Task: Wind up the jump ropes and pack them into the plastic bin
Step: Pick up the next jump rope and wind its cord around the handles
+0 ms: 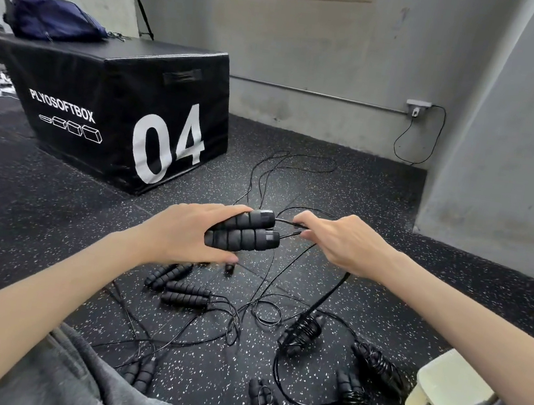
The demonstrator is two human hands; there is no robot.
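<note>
My left hand (185, 229) grips two black foam jump rope handles (245, 231) held side by side above the floor. Just to their right, my right hand (338, 241) pinches the thin black cords (284, 226) where they leave the handles. The cords trail down to a loose tangle (256, 302) on the floor. Unwound handles (181, 287) lie below my left hand. Several wound ropes (301, 332) lie near my knees at the lower right. The white plastic bin (448, 389) stands at the right edge, partly hidden by my right arm and knee.
A black plyo soft box marked 04 (119, 106) stands at the back left with a dark blue bag (51, 19) on top. Grey walls close the back and right. A wall socket with a cable (418, 110) sits on the far wall. The floor is speckled black rubber.
</note>
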